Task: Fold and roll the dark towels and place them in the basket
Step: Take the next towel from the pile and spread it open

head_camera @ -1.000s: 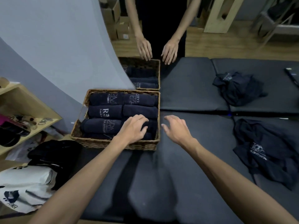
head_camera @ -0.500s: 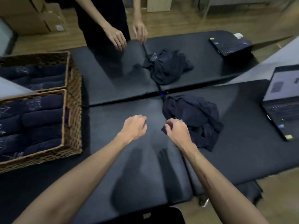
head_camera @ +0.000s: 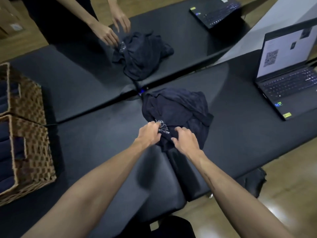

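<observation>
A crumpled dark towel (head_camera: 178,110) with white lettering lies on the black padded table (head_camera: 96,134) in the middle. My left hand (head_camera: 150,133) pinches its near edge beside the lettering. My right hand (head_camera: 186,139) rests on the towel's near corner with curled fingers gripping the cloth. A woven basket (head_camera: 32,152) at the left edge holds rolled dark towels (head_camera: 5,145). A second basket (head_camera: 27,98) stands behind it.
Across the table another person's hands (head_camera: 111,31) touch a second crumpled dark towel (head_camera: 142,54). An open laptop (head_camera: 288,69) sits at the right, another laptop (head_camera: 216,12) at the far right. Dark cloth (head_camera: 253,182) hangs below the table's near edge.
The view swung right from the baskets to the towel. Both my hands moved from the basket across the table and took hold of the crumpled towel's near edge.
</observation>
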